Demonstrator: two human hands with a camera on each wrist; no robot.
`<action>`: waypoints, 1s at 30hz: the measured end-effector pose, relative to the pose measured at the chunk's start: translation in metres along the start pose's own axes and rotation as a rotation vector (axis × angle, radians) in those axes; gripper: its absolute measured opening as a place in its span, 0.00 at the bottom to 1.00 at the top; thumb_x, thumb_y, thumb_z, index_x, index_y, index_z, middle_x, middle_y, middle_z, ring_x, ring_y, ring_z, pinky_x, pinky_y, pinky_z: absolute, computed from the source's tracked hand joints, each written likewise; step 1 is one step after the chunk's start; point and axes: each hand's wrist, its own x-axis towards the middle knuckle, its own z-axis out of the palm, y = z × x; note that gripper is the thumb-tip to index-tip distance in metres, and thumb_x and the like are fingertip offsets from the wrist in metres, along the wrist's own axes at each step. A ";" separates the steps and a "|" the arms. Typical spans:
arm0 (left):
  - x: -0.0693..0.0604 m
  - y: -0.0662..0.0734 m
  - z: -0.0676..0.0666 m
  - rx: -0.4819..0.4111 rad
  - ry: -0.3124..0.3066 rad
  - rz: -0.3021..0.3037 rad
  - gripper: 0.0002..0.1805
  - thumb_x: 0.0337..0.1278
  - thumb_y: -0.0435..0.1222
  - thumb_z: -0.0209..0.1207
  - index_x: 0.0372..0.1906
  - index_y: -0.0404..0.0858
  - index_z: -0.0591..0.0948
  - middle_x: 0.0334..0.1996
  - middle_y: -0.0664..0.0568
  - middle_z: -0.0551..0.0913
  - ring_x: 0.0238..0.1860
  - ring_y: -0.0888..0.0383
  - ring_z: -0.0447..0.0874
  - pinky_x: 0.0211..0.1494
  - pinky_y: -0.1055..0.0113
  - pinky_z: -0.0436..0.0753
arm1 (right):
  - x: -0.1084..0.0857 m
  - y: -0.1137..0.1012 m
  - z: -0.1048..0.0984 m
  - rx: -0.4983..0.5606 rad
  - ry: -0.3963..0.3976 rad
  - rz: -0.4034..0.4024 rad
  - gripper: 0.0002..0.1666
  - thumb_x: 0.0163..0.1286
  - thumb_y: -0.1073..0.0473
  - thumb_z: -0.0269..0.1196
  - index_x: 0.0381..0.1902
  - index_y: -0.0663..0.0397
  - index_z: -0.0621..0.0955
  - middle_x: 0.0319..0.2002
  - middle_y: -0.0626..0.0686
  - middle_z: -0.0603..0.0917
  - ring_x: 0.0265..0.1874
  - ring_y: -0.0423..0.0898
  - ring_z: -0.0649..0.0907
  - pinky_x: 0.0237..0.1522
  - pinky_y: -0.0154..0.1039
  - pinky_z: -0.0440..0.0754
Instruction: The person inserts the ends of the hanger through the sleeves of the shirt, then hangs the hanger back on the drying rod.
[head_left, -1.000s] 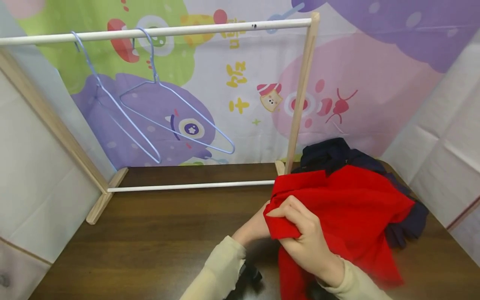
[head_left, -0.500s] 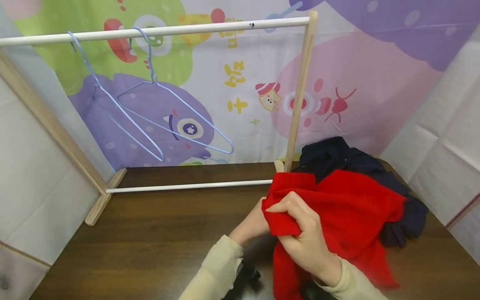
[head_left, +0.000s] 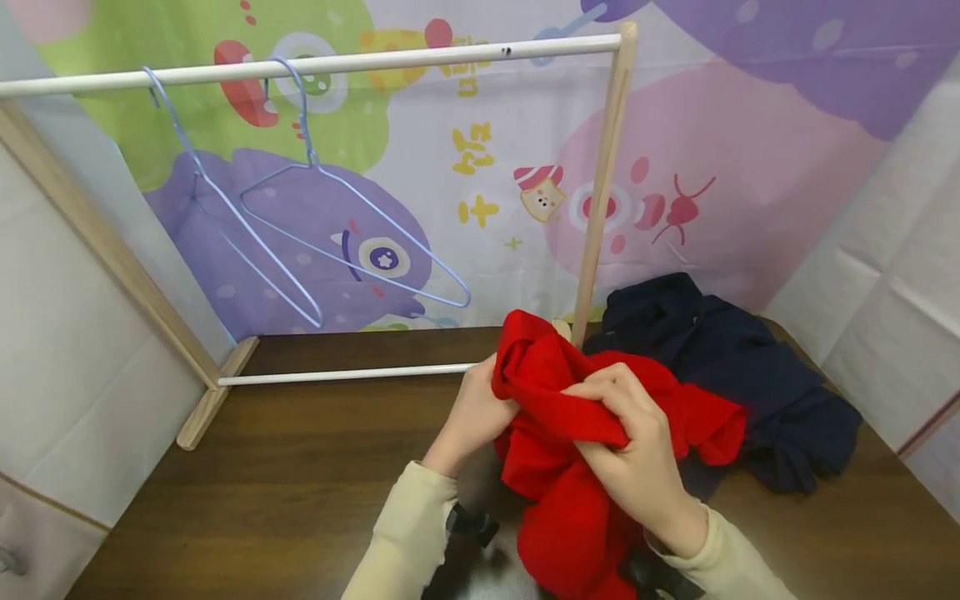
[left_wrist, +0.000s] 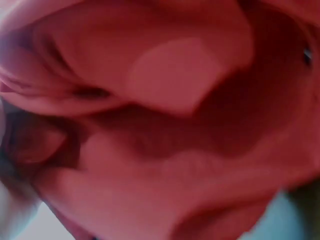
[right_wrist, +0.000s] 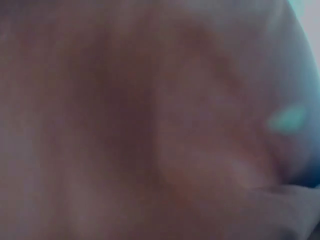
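Observation:
Both hands hold a red garment (head_left: pixel 566 475) in the air above the table; its exact kind is hidden by the folds. My left hand (head_left: pixel 478 410) grips the bunched left edge, with its fingertips covered by fabric. The right hand (head_left: pixel 637 454) pinches a folded band of the same garment between thumb and fingers. Below the hands, the rest of the cloth hangs in loose folds. Red fabric (left_wrist: pixel 165 145) fills most of the left wrist view. The right wrist view is too blurred and close to make out detail.
A navy garment (head_left: pixel 735 367) lies heaped at the back right, partly behind the red one. Two light-blue wire hangers (head_left: pixel 375 221) hang from the white bar (head_left: pixel 420 58) of a wooden-legged rack, which stands on the brown table (head_left: pixel 315 475) before a printed cloth backdrop.
The red garment has been drawn in and bunched toward the left, uncovering more of the navy one. My left hand has risen into fuller view; the right has shifted slightly right.

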 end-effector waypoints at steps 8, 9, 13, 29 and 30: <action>-0.003 0.018 -0.026 0.181 0.044 0.145 0.14 0.38 0.28 0.61 0.37 0.38 0.77 0.33 0.52 0.80 0.36 0.58 0.79 0.41 0.66 0.78 | -0.002 0.012 -0.016 -0.123 0.011 0.006 0.17 0.45 0.75 0.64 0.33 0.54 0.80 0.37 0.51 0.77 0.36 0.40 0.75 0.39 0.27 0.71; -0.003 0.020 -0.028 0.200 0.041 0.164 0.15 0.38 0.27 0.61 0.38 0.38 0.77 0.34 0.52 0.80 0.36 0.58 0.79 0.42 0.66 0.78 | -0.003 0.014 -0.018 -0.137 0.002 0.009 0.17 0.45 0.75 0.64 0.33 0.54 0.80 0.37 0.50 0.77 0.36 0.40 0.75 0.40 0.26 0.71; -0.007 0.033 -0.036 0.274 0.059 0.244 0.16 0.38 0.26 0.62 0.38 0.38 0.77 0.34 0.53 0.80 0.36 0.59 0.79 0.42 0.67 0.78 | -0.006 0.022 -0.023 -0.165 -0.043 0.028 0.17 0.45 0.75 0.64 0.33 0.52 0.79 0.36 0.47 0.78 0.37 0.39 0.76 0.43 0.25 0.71; -0.024 0.052 -0.016 0.693 0.022 0.497 0.22 0.36 0.32 0.66 0.44 0.35 0.77 0.34 0.49 0.80 0.35 0.56 0.77 0.49 0.68 0.77 | -0.013 0.033 -0.033 -0.104 -0.485 0.114 0.45 0.52 0.61 0.66 0.65 0.50 0.57 0.59 0.48 0.65 0.53 0.41 0.70 0.54 0.29 0.67; -0.025 0.051 -0.013 0.704 0.005 0.501 0.22 0.36 0.33 0.66 0.44 0.35 0.77 0.35 0.49 0.80 0.35 0.56 0.77 0.48 0.68 0.77 | -0.013 0.032 -0.033 -0.105 -0.481 0.158 0.44 0.53 0.59 0.66 0.65 0.49 0.58 0.58 0.46 0.66 0.52 0.40 0.70 0.54 0.29 0.68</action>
